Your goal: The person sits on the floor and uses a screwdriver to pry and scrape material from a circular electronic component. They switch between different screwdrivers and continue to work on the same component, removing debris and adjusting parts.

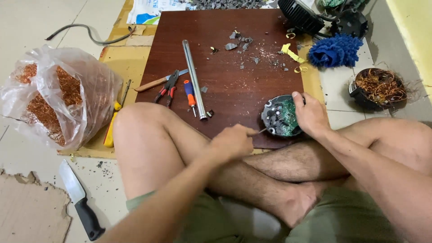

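Head view looks down on a person sitting cross-legged on the floor, working at the near edge of a dark brown board worktop (225, 54). The fingers (300, 100) of the right hand (310, 116) are curled over the right rim of a round grey casing (280, 118) with a green circuit board inside, gripping it so that it stands tilted at the worktop's near right corner. The left hand (231, 141) is closed around a thin metal tool (261, 131), whose tip meets the casing's lower left edge; the casing lies just beside that hand, to its right. Farther out on the worktop lie a long metal tube (193, 78), an orange-and-blue screwdriver (190, 94), red-handled pliers (168, 87), a wooden-handled blade (157, 82), and grey chips scattered with yellow tape scraps (291, 54). On the floor to the left, well apart, slumps a crumpled clear plastic bag (58, 96) full of copper wire, with a black-handled knife (78, 200) near it. At the top left edge lies a white printed sheet (148, 11) with blue and green patches, its print too small to tell. To the right sit a blue shaggy cloth (335, 50) and a black round housing (378, 87) stuffed with copper windings.
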